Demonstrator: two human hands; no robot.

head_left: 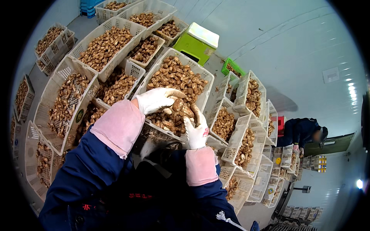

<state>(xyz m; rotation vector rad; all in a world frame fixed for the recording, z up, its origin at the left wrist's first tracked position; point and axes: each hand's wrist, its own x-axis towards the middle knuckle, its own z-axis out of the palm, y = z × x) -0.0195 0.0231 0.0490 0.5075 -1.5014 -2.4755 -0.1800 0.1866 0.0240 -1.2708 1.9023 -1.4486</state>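
Both my hands wear white gloves with brown-stained fingertips and meet over a white plastic crate (pixel 208 82) heaped with brown mushrooms (pixel 175 75). Between them lies a small clump of mushrooms (pixel 182 109), paler and larger than most. My left hand (pixel 158 99) curls round it from the left, index finger over the top and thumb below. From the right, my right hand (pixel 197 130) closes on the same clump, fingers bent along its side. Part of the clump and of the pile beneath is hidden by the gloves.
More mushroom crates crowd the left, such as a tilted crate (pixel 63 100), and stacked crates (pixel 246 142) rise at the right. Beyond my crate stands a green box with a white lid (pixel 197 40). A co-worker in dark clothes (pixel 302 133) bends over crates at the far right.
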